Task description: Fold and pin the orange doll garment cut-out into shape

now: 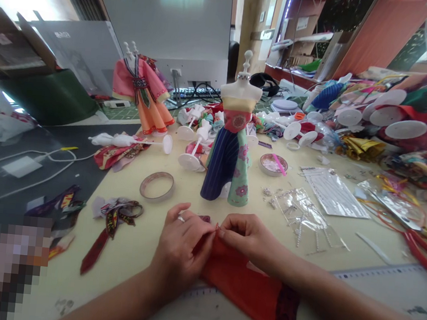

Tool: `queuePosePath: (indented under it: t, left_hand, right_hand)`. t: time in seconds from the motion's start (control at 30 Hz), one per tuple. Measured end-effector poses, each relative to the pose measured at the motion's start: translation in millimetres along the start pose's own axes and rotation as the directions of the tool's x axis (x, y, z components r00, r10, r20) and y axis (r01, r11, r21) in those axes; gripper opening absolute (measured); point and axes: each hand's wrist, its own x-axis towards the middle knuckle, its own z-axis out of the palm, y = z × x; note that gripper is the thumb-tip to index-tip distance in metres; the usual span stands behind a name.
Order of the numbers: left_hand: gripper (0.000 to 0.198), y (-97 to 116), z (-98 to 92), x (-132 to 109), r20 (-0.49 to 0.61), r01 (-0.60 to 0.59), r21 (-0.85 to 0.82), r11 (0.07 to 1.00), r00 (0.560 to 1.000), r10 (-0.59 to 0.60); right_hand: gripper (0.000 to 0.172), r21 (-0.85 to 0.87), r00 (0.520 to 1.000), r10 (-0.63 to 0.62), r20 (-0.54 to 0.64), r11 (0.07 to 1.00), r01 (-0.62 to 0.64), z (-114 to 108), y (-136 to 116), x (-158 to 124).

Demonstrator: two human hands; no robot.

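Both my hands pinch the upper edge of a piece of red fabric [246,289] with a dark patterned band at its lower right end. My left hand [185,238] wears a ring and holds the corner between thumb and fingers. Right beside it, my right hand [242,235] grips the same edge, its fingertips almost touching the left ones. Just beyond them stands a small white dress form [241,92] wearing a yellow and red bodice and a blue and green floral skirt [226,166]. Any small item between my fingertips is too small to make out.
A roll of tape [157,185] and a round dish [273,165] with a pink stick flank the dress form. Scissors [393,207], a plastic bag of beads [306,219] and a ruler [376,271] lie right. Another dressed form [140,90] stands back left, before a monitor [169,30].
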Motion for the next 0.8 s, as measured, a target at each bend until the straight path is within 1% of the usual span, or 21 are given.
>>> queuePosePath:
  t: [0.07,0.23,0.37,0.5,0.6,0.8]
  left_hand:
    - [0.013,-0.2,0.6,0.1,-0.007,-0.005,0.008,1.000,1.000,0.005]
    - [0.012,-0.1,3.0,0.1,-0.101,-0.022,-0.032,0.999,0.995,0.018]
    - [0.012,-0.1,4.0,-0.1,-0.107,-0.036,-0.028,0.999,0.994,0.033]
    - [0.011,1.0,3.5,0.0,-0.112,-0.064,0.021,0.998,0.992,0.066]
    - [0.009,2.0,3.3,0.1,-0.105,-0.088,0.046,0.995,0.990,0.093]
    - [0.009,2.7,3.4,0.6,-0.109,-0.105,0.056,0.993,0.988,0.110]
  right_hand:
    - [0.016,0.004,1.000,0.000,0.006,1.000,0.000,0.1,1.2,0.0]
    - [0.018,0.010,0.995,0.096,0.010,0.995,-0.096,0.1,2.7,-0.7]
    - [0.018,0.005,0.993,0.120,0.012,0.993,-0.120,0.4,2.9,-1.4]
    - [0.019,0.017,0.990,0.140,0.021,0.990,-0.141,0.6,2.4,-1.6]
    - [0.020,0.017,0.990,0.139,0.019,0.990,-0.139,0.0,1.8,-1.4]
    - [0.019,0.024,0.996,0.090,0.021,0.996,-0.091,-0.8,2.4,-1.3]
